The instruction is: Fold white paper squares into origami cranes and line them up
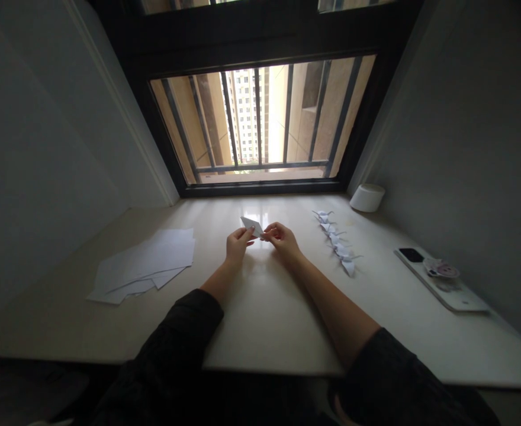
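The grip is on one small folded paper (252, 225), held just above the worktop (260, 319) near its middle, in front of the barred window (260, 118). The left hand (237, 244) is closed on the paper's near lower edge, thumb against fingertips. The right hand (282, 236) is closed on its right-hand end, fingers curled in. The paper's upper left point stands free of both hands.

It looks thin and very light, stiff only along its creases. A hard squeeze would likely crumple or tear it. The layered edges and corners seem the safest places to pinch, not the flat middle.

Dark sleeves (176, 343) cover the arms up to the forearms. To the right, a row of paper cranes (338, 242) runs back toward a white round pot (367, 197) by the wall. Farther right, a long white tray (465, 300) carries a dark phone (411, 255) and a small pinkish thing too small to make out. To the left lies a loose fan of white sheets (147, 263). All of these sit well apart from the hands, and none reaches between them.
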The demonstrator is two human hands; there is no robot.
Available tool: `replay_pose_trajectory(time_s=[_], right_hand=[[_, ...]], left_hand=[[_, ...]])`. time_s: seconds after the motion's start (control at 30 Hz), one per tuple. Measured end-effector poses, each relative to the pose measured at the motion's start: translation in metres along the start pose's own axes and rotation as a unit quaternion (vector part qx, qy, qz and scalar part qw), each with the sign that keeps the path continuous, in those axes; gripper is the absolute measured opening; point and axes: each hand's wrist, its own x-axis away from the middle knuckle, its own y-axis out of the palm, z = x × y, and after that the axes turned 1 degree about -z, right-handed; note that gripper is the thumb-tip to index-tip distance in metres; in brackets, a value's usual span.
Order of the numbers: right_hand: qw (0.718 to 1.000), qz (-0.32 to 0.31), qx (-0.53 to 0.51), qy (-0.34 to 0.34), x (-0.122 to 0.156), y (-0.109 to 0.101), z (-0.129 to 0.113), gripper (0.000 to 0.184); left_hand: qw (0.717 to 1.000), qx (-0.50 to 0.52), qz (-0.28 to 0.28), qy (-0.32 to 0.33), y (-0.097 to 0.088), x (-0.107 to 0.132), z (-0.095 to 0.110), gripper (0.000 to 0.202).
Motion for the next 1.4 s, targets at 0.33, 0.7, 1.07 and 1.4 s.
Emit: replay_pose_trajectory(time_s=[0.33, 0.7, 1.07, 1.4], right_hand=[[0.980, -0.003, 0.182, -0.078, 0.008, 0.000, -0.014, 0.010], [0.993, -0.005, 0.084, -0.088, 0.009, 0.006, -0.013, 0.027], [0.997, 0.069, 0.014, 0.005, 0.003, 0.002, -0.011, 0.030], [0.994, 0.013, -0.095, 0.045, -0.002, -0.007, -0.010, 0.032]], left_hand=[[0.999, -0.002, 0.055, 0.004, 0.005, 0.004, -0.003, 0.036], [0.998, 0.027, 0.046, 0.017, 0.005, 0.002, -0.001, 0.035], [1.000, 0.004, -0.017, -0.010, 0.008, 0.005, 0.003, 0.041], [0.987, -0.040, -0.082, 0.129, 0.006, 0.009, 0.011, 0.067]])
